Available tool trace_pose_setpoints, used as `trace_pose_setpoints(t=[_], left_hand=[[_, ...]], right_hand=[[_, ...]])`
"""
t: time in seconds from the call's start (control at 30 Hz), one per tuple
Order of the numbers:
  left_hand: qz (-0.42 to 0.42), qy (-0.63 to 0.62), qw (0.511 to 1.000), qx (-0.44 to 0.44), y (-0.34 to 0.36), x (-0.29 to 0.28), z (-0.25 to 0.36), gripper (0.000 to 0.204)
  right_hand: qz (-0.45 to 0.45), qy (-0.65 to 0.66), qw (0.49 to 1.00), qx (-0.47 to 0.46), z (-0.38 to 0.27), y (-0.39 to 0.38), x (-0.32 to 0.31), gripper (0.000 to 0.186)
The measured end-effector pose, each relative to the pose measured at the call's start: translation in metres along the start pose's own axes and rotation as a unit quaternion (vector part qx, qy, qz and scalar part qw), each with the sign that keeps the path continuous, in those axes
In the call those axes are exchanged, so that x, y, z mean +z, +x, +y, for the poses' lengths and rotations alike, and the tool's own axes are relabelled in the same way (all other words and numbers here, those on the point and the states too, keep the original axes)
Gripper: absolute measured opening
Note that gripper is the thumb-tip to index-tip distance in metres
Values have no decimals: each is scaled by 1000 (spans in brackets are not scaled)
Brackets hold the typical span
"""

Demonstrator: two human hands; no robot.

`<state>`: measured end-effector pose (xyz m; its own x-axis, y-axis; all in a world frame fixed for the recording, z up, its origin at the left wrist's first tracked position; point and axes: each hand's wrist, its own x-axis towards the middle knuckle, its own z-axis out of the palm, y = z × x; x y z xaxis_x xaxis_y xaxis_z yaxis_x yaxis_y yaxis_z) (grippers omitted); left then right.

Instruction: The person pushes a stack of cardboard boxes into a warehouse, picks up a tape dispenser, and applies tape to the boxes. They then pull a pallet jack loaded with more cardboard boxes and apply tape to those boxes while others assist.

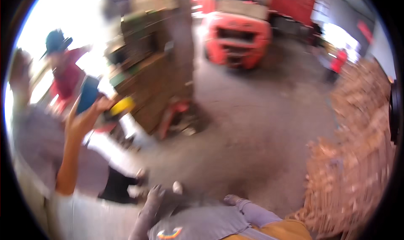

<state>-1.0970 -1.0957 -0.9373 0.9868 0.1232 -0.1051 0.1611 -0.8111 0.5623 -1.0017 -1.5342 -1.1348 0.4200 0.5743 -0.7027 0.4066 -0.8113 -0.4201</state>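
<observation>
My left hand, grey like its sleeve, hangs low in front of my body on the left. Its fingers are blurred, and nothing can be made out in it. To the right, my right hand is held near my waist at the end of a grey sleeve, its fingers too smeared to read. Between them lies the grey shirt front on my torso. A small whitish shape shows just right of my left hand; its kind is unclear.
At left a person raises a blue phone-like object; another wears a blue cap. Stacked boxes stand behind a red pallet jack. A red forklift is ahead. Brown cardboard heaps line the right.
</observation>
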Motion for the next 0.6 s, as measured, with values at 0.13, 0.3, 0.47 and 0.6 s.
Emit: trace_pose_setpoints(t=[0.13,0.3,0.47,0.6], left_hand=[[58,-41,997,-21,86,12,-3,46],[140,-88,984,61,204,-48,66,47],[276,-96,939,183,307,-135,139,47],[414,22,859,300,364,-216,204,53]], right_hand=[[56,110,992,39,14,-9,7,34],[83,83,993,31,61,51,12,41],[47,88,992,81,50,72,-78,42],[102,177,978,39,76,124,-115,44]])
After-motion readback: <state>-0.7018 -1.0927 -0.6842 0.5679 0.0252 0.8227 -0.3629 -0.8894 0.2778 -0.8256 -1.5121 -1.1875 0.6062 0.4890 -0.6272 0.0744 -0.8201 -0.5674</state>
